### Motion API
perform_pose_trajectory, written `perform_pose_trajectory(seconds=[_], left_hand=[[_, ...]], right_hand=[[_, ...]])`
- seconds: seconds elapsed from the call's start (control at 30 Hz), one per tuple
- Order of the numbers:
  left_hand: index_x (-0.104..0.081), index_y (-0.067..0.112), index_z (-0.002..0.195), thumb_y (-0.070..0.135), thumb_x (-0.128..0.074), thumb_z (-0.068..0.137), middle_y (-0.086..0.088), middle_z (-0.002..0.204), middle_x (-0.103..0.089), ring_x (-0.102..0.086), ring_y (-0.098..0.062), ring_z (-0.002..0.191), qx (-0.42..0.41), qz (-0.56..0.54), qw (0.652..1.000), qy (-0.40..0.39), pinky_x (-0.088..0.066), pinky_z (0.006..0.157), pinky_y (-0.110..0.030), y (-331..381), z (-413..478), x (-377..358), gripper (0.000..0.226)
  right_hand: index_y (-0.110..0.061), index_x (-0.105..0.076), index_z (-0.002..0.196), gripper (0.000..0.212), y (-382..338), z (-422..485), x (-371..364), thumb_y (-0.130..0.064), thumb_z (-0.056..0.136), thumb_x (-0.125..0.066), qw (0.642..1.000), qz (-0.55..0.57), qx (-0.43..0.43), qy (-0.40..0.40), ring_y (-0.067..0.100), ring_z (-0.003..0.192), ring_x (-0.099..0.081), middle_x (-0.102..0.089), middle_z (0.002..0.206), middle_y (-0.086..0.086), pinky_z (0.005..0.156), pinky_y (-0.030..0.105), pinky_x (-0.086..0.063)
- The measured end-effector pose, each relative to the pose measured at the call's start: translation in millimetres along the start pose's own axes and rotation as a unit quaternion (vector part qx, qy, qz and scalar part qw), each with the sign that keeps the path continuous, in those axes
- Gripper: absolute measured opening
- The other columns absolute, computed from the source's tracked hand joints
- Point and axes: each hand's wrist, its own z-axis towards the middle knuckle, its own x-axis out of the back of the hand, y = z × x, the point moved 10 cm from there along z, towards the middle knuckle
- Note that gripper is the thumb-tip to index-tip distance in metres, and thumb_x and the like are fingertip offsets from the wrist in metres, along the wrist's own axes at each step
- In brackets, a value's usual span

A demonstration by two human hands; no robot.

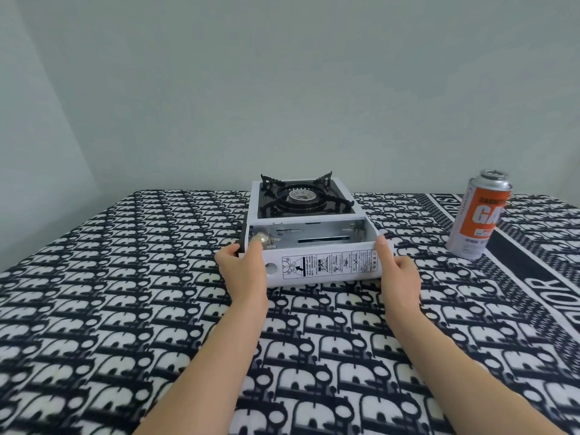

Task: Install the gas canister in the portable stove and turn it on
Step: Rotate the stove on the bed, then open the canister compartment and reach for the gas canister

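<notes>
Stove [301,218] is sitting on the table, middle of the head cam view, close to the far edge by the wall [282,89]. It's a white one with a black top, and the burner [303,196] and its black pan supports are on the far half. The lid [326,265] of the canister bay is swung down towards the person, so the printed diagram sticker on it faces up and the metal bay [317,235] is open to view.

Both hands are on that lid. The left hand [243,268] grasps its left end, thumb round the stove's left side and a finger reaching up over the bay's corner. That finger partly covers the metal connector [268,241] at the left end of the bay. The right hand [398,274] grasps the right end, thumb pointing up along the lid's edge and the other fingers tucked out of sight.

The gas canister [477,215] is orange and silver, standing upright off to the right, well apart from the stove and from both hands.

The table is covered in a black and white cloth [125,293] with a busy repeating print and a dark lettered band running under the canister.
</notes>
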Motion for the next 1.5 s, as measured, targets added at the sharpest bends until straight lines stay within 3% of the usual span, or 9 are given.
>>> perform_pose_trajectory(seconds=[0.17, 0.33, 0.87, 0.97, 1.03, 1.1, 1.2, 1.3, 1.5], left_hand=[[-0.039, 0.021, 0.120, 0.023, -0.058, 0.081, -0.007, 0.112, -0.052, -0.049, -0.015, 0.079, 0.011, 0.013, 1.000, 0.008, -0.037, 0.065, -0.035, -5, 0, 1, 0.043], [-0.036, 0.024, 0.117, 0.013, -0.053, 0.079, -0.002, 0.098, -0.051, -0.051, -0.018, 0.078, 0.022, 0.014, 1.000, 0.015, -0.039, 0.067, -0.035, -8, -3, 1, 0.043], [-0.038, 0.023, 0.132, 0.005, -0.049, 0.083, 0.001, 0.129, -0.040, -0.048, -0.003, 0.082, -0.022, 0.003, 0.999, 0.039, -0.035, 0.060, -0.024, 2, -5, 7, 0.053], [-0.041, 0.025, 0.130, 0.012, -0.056, 0.082, 0.004, 0.135, -0.041, -0.051, -0.003, 0.093, -0.106, 0.064, 0.991, 0.056, -0.045, 0.083, -0.034, 27, -13, 13, 0.052], [-0.043, 0.024, 0.129, 0.014, -0.059, 0.078, 0.001, 0.138, -0.043, -0.049, -0.016, 0.116, -0.214, 0.147, 0.962, 0.083, -0.036, 0.105, -0.054, 54, -26, 13, 0.054], [-0.045, 0.020, 0.128, 0.009, -0.060, 0.074, -0.005, 0.142, -0.042, -0.041, -0.022, 0.130, -0.309, 0.202, 0.925, 0.093, -0.023, 0.112, -0.061, 78, -44, 3, 0.056], [-0.047, 0.022, 0.125, 0.006, -0.058, 0.073, -0.007, 0.147, -0.038, -0.032, -0.020, 0.137, -0.366, 0.232, 0.900, 0.056, -0.015, 0.115, -0.061, 96, -68, -24, 0.055], [-0.052, 0.022, 0.120, 0.006, -0.057, 0.073, -0.002, 0.136, -0.049, -0.042, -0.021, 0.130, -0.382, 0.220, 0.897, -0.014, -0.025, 0.111, -0.057, 101, -87, -60, 0.050], [-0.052, 0.029, 0.120, 0.012, -0.053, 0.083, 0.011, 0.125, -0.050, -0.044, 0.012, 0.105, -0.294, 0.170, 0.916, -0.212, -0.040, 0.094, -0.024, 77, -112, -150, 0.040]], right_hand=[[-0.015, -0.052, 0.094, 0.042, -1, -1, -1, -0.056, 0.086, -0.051, 1.000, 0.002, 0.019, -0.004, 0.016, 0.077, -0.052, -0.057, 0.090, 0.001, 0.065, 0.033, -0.040], [-0.020, -0.050, 0.095, 0.022, 0, -3, -3, -0.041, 0.089, -0.046, 0.999, 0.019, 0.025, -0.013, 0.012, 0.074, -0.048, -0.052, 0.086, -0.003, 0.061, 0.030, -0.035], [-0.028, -0.051, 0.115, 0.027, 3, 0, -3, -0.033, 0.089, -0.044, 0.999, 0.050, 0.014, -0.018, 0.003, 0.095, -0.051, -0.055, 0.104, -0.012, 0.068, 0.024, -0.036], [-0.028, -0.050, 0.118, 0.030, 1, 2, 2, -0.034, 0.089, -0.044, 0.998, 0.057, 0.015, -0.006, 0.006, 0.093, -0.058, -0.060, 0.111, 0.001, 0.069, 0.023, -0.040], [-0.028, -0.049, 0.119, 0.028, -5, 6, 8, -0.031, 0.092, -0.044, 0.998, 0.062, 0.026, 0.011, -0.009, 0.074, -0.058, -0.057, 0.108, -0.006, 0.057, 0.010, -0.040], [-0.031, -0.049, 0.117, 0.025, -13, 12, 13, -0.031, 0.093, -0.046, 0.997, 0.061, 0.039, 0.022, -0.010, 0.079, -0.055, -0.055, 0.109, -0.011, 0.063, 0.010, -0.037], [-0.031, -0.048, 0.118, 0.028, -25, 23, 23, -0.025, 0.090, -0.052, 0.997, 0.049, 0.052, 0.038, 0.006, 0.101, -0.054, -0.056, 0.115, -0.009, 0.080, 0.026, -0.039], [-0.026, -0.047, 0.124, 0.040, -40, 37, 41, -0.017, 0.088, -0.061, 0.996, 0.017, 0.071, 0.060, 0.014, 0.109, -0.055, -0.056, 0.122, -0.005, 0.087, 0.033, -0.045], [-0.017, -0.046, 0.127, 0.050, -60, 66, 93, -0.013, 0.083, -0.069, 0.989, -0.011, 0.092, 0.116, 0.020, 0.110, -0.056, -0.056, 0.124, 0.003, 0.091, 0.037, -0.047]])
